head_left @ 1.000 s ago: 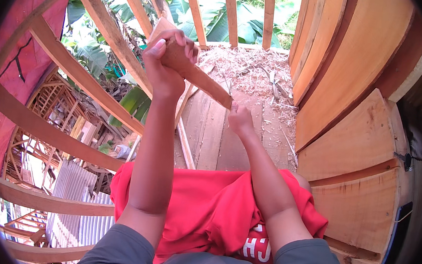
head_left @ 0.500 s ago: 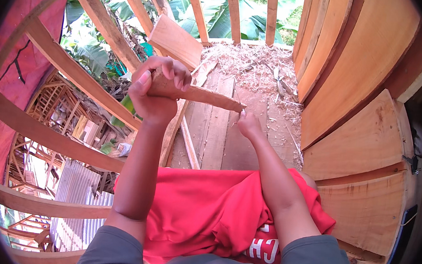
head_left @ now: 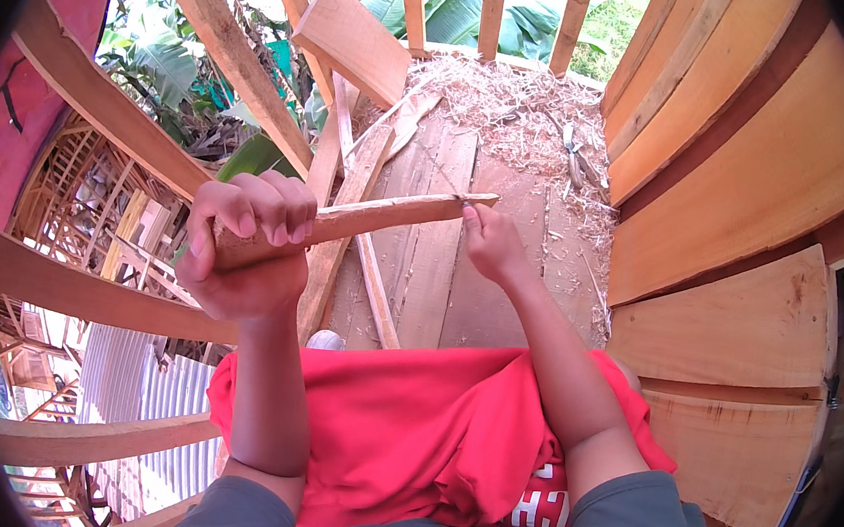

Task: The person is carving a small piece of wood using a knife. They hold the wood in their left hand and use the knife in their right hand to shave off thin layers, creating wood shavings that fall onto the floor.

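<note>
A rough, tapering piece of wood [head_left: 386,217] is held in the air across my front, its narrow end up to the right. My left hand [head_left: 252,229] is wrapped round its thick end, fingers curled over the top. At the thin tip, my right hand [head_left: 494,244] is closed in a pinch, thumb and finger against the wood. A thin dark strand [head_left: 442,177] shows by the tip; whether the right fingers hold it I cannot tell. Red cloth [head_left: 398,417] with white lettering covers my lap.
Wood shavings [head_left: 517,96] lie heaped at the far end of the plank floor [head_left: 484,299]. A board block [head_left: 351,42] leans at the far left among loose timber strips [head_left: 345,227]. Slats rise on the left; a plank wall [head_left: 739,201] stands on the right.
My left hand has moved left and nearer with the wood's thick end, and the wood now slopes up to the right instead of down. The right hand stays at the tip, slightly nearer left.
</note>
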